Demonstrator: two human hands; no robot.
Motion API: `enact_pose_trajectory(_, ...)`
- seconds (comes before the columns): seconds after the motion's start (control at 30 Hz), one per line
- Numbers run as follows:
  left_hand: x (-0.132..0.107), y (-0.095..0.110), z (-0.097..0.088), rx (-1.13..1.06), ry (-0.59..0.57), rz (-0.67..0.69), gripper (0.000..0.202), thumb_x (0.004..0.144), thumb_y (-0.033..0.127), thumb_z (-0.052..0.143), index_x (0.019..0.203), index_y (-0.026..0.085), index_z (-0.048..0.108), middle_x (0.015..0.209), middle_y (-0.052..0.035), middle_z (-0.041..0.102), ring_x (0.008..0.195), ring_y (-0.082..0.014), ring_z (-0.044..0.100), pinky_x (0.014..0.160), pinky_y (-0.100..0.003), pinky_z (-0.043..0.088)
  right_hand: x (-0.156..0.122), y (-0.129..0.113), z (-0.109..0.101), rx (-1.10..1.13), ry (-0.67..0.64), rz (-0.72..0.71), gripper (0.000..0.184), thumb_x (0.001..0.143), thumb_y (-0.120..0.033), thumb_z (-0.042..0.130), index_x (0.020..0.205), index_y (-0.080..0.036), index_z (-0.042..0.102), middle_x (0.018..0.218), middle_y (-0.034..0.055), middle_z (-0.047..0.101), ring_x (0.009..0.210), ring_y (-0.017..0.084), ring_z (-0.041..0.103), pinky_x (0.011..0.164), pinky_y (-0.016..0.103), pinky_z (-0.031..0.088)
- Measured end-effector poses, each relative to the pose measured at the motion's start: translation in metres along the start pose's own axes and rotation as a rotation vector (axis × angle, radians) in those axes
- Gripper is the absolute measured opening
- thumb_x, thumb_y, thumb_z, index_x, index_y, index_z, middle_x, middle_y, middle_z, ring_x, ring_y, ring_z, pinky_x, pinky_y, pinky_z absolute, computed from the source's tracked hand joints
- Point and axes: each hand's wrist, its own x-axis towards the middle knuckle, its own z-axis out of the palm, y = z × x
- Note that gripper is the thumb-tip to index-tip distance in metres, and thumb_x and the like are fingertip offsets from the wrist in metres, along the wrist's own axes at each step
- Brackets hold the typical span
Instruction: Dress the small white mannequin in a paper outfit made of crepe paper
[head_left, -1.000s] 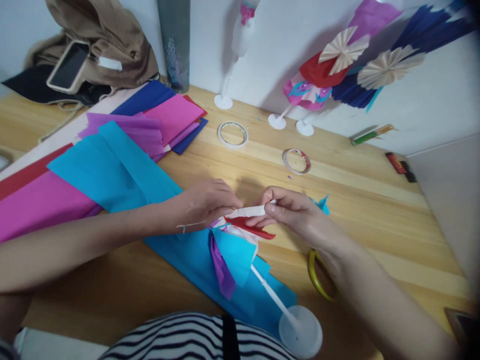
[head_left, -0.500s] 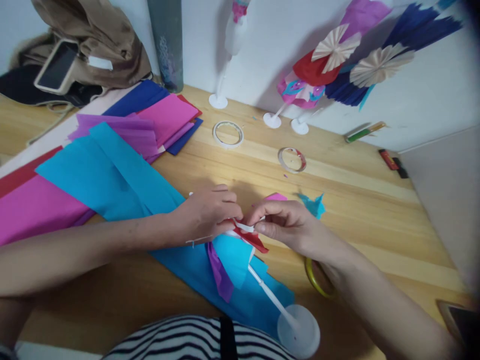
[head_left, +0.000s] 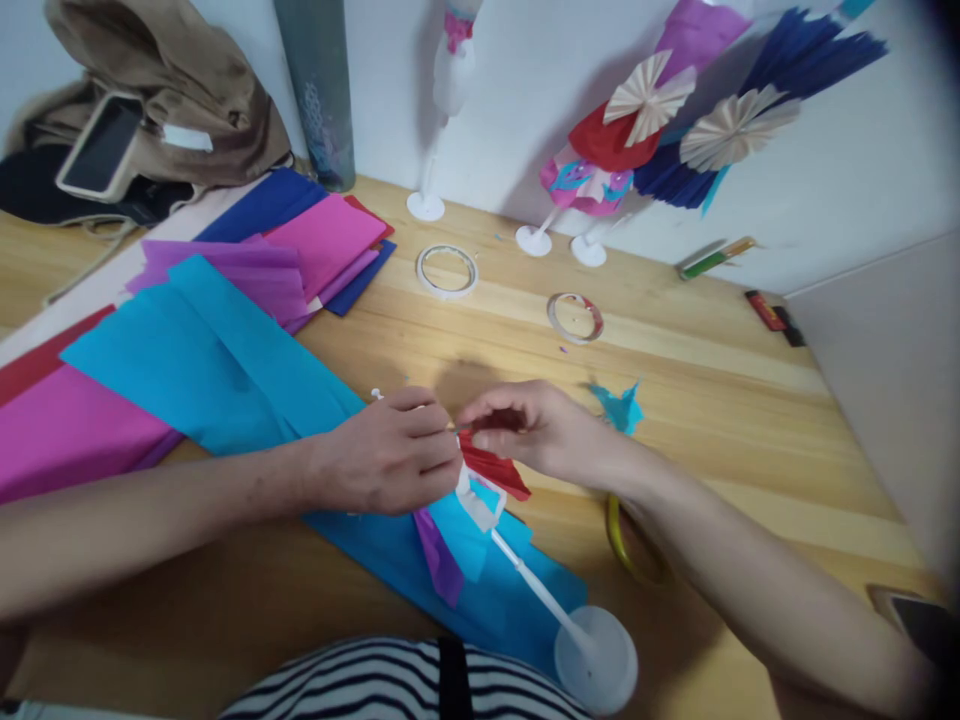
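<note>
Paper (head_left: 495, 468) (red, pleated) in R hand (head_left: 541, 440)

No legible text, number or brand anywhere.
Tumbler (head_left: 315, 90), back edge of desk (head_left: 712, 400): pale printed pattern down side, too blurred to read.
Phone (head_left: 94, 145), left of tumbler, lying on brown bag (head_left: 195, 60): screen dark, nothing displayed.
White tag (head_left: 185, 137) on bag, between phone and tumbler: too small to tell whether it is printed.
Green pen (head_left: 716, 258), far right of tumbler: barrel markings unreadable.
Small red item (head_left: 765, 310), farther right of tumbler than pen: too small to read.
</note>
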Motion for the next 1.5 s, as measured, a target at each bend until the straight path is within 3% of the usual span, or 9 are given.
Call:
enact_pose_trajectory(0.3,-0.002,0.000,0.001,0.033,0.021,0.014,0.028,0.098,0.006,0.047,0.082,0.019,0.065,0.075,-0.0003,0.066,0.072,-0.0149,0.051,0.082,-0.033,0.049,0.014,-0.004,0.001,-0.485,0.068,-0.085,0.020,0.079,-0.003,0.060,0.067,-0.019,0.061,0.063,-0.0025,0.061,0.057,0.011,0.051,0.056,0.024,0.036)
enact_pose_trajectory(0.4,-0.003,0.000,0.001,-0.002,0.017,-0.005,0.027,0.099,0.006,0.047,0.082,0.017,0.066,0.075,-0.0012,0.066,0.073,-0.0151,0.052,0.080,-0.032,0.048,0.015,0.001,-0.011,-0.598,0.199,-0.067,0.018,0.085,-0.009,0.059,0.071,-0.020,0.063,0.068,0.0006,0.064,0.060,0.015,0.056,0.059,0.026,0.040)
enact_pose_trajectory(0.53,0.000,0.000,0.003,-0.122,-0.029,-0.176,0.026,0.100,0.011,0.050,0.080,0.018,0.066,0.073,-0.0011,0.065,0.073,-0.0151,0.052,0.073,-0.030,0.044,0.007,0.005,-0.022,-0.784,0.464,0.004,0.024,0.091,-0.014,0.053,0.100,-0.020,0.074,0.090,0.0093,0.076,0.076,0.024,0.068,0.067,0.033,0.048)
enact_pose_trajectory(0.73,0.016,-0.013,0.004,-0.525,-0.075,-0.585,0.020,0.090,0.013,0.063,0.071,0.016,0.066,0.073,0.0001,0.065,0.073,-0.0119,0.058,0.068,-0.023,0.041,-0.020,0.003,-0.019,-0.632,0.270,-0.131,0.024,0.091,-0.013,0.051,0.093,-0.019,0.075,0.079,0.0044,0.077,0.066,0.019,0.070,0.060,0.029,0.051)
enact_pose_trajectory(0.83,0.023,-0.020,0.006,-0.627,-0.145,-0.697,0.019,0.086,0.015,0.065,0.068,0.016,0.066,0.068,0.0019,0.063,0.070,-0.0116,0.056,0.066,-0.024,0.037,-0.031,0.007,-0.019,-0.684,0.144,-0.269,0.036,0.088,-0.004,0.046,0.105,-0.020,0.073,0.095,0.0069,0.079,0.083,0.021,0.074,0.071,0.032,0.056)
enact_pose_trajectory(0.97,0.026,-0.026,0.009,-0.620,-0.240,-0.730,0.018,0.084,0.015,0.062,0.066,0.015,0.065,0.067,0.0015,0.061,0.071,-0.0123,0.055,0.068,-0.026,0.034,-0.041,0.008,-0.014,-0.688,0.016,-0.381,0.039,0.091,-0.005,0.051,0.122,-0.022,0.068,0.115,0.0104,0.075,0.108,0.024,0.070,0.086,0.037,0.060)
enact_pose_trajectory(1.23,0.036,-0.036,0.014,-0.610,-0.376,-0.782,0.017,0.080,0.017,0.059,0.064,0.015,0.065,0.063,0.0000,0.060,0.064,-0.0127,0.050,0.060,-0.028,0.027,-0.041,0.004,-0.001,-0.538,0.063,-0.462,0.058,0.085,0.006,0.043,0.128,-0.025,0.068,0.126,0.0079,0.074,0.119,0.023,0.069,0.098,0.039,0.060)
enact_pose_trajectory(1.33,0.040,-0.042,0.018,-0.637,-0.399,-0.788,0.013,0.079,0.014,0.062,0.068,0.015,0.069,0.065,0.0010,0.063,0.064,-0.0118,0.053,0.059,-0.026,0.028,-0.036,0.002,-0.001,-0.398,0.112,-0.443,0.049,0.089,0.002,0.043,0.123,-0.023,0.068,0.122,0.0076,0.076,0.117,0.021,0.071,0.099,0.039,0.060)
enact_pose_trajectory(1.5,0.046,-0.050,0.023,-0.729,-0.423,-0.819,0.013,0.080,0.014,0.066,0.068,0.014,0.070,0.059,0.0035,0.061,0.057,-0.0096,0.052,0.056,-0.024,0.030,-0.026,-0.009,0.009,-0.359,-0.026,-0.399,0.030,0.100,-0.021,0.055,0.127,-0.027,0.067,0.126,0.0081,0.074,0.120,0.025,0.069,0.100,0.041,0.059)
